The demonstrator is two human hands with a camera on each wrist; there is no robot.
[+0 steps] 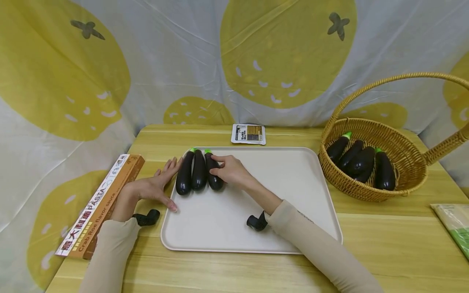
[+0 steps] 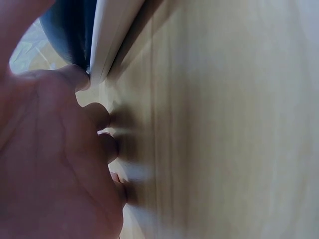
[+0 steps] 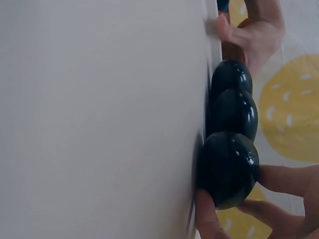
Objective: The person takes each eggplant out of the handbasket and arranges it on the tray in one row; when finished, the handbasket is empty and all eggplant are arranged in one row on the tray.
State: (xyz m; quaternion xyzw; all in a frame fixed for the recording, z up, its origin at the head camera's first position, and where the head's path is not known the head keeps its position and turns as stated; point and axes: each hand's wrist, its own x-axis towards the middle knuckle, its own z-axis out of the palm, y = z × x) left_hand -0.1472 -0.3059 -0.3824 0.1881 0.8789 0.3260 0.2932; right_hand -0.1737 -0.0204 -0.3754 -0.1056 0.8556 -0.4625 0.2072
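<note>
Three dark eggplants with green stem ends lie side by side at the left of a white tray. My right hand pinches the rightmost eggplant between thumb and fingers; in the right wrist view its rounded end is between them. The middle eggplant and the leftmost eggplant lie close together. Beside the tray's left edge, my left hand has its fingers spread, with the thumb reaching to the rim. In the left wrist view, the left palm faces the tray side and wooden table.
A wicker basket with a tall handle holds several eggplants to the right. An orange and white pasta box lies at the left. A small packet is behind the tray; a green and clear bag lies at the right edge.
</note>
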